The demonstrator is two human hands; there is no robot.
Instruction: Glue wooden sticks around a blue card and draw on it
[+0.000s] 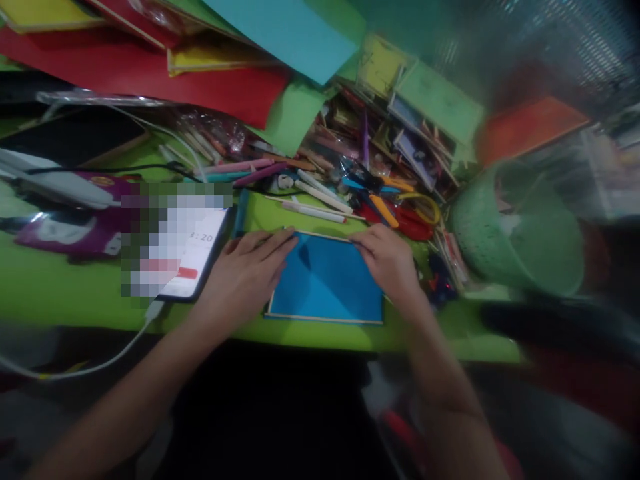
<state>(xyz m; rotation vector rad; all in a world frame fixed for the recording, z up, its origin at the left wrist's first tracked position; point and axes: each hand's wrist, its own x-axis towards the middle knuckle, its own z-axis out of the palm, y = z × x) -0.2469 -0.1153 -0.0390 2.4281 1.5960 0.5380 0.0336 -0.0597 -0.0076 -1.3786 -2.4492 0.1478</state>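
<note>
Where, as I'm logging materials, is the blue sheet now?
In the head view, the blue sheet lies centrally, between the left hand and right hand, right of the phone.

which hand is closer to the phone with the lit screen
Left. The left hand is just right of the phone, at the blue sheet's far left corner; the right hand is beyond the sheet, at its far right corner.
</note>
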